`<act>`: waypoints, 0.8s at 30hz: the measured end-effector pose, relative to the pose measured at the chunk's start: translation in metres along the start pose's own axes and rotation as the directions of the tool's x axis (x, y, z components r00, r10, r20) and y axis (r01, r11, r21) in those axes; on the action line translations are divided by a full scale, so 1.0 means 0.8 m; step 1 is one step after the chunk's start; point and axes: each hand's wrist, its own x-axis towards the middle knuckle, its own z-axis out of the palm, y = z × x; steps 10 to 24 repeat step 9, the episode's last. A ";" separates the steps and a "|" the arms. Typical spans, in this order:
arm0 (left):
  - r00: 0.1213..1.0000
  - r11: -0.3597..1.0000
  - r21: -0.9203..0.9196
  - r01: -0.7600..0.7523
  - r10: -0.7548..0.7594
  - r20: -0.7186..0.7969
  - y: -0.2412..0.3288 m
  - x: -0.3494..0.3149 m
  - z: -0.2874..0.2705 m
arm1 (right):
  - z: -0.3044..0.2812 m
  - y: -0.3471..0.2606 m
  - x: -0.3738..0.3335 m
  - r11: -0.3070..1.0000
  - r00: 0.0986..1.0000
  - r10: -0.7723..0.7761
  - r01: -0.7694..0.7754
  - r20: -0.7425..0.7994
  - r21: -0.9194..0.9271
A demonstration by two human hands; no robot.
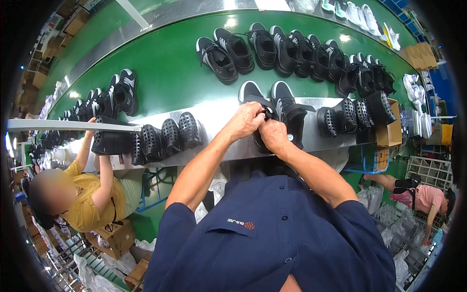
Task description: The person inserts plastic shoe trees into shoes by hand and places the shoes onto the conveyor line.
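Observation:
A pair of black sneakers with grey-edged toes stands in front of me on the metal edge of the bench, toes pointing away. My left hand (245, 120) is closed at the opening of the left sneaker (250, 91), thumb and fingers pinched near its strap. Right beside it, my right hand (275, 133) is closed on the same sneaker, knuckles up. Exactly what lies between the fingers is mostly hidden. The right sneaker (284, 97) stands untouched by the hands, its strap sticking out to the right.
Black sneakers (265, 46) line the green bench (165, 58) beyond. Perforated black shoe-shaped pieces (189, 129) stand left, and more (345, 114) right beside a cardboard box (389, 129). A metal bar (73, 125) crosses at left, near a yellow-shirted person (97, 199). Another person (425, 199) bends at right.

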 end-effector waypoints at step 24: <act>0.916 0.844 0.404 0.353 -0.223 -0.334 0.048 -0.063 0.035 | -0.021 0.008 -0.033 0.823 0.898 0.379 -0.217 -0.223 0.525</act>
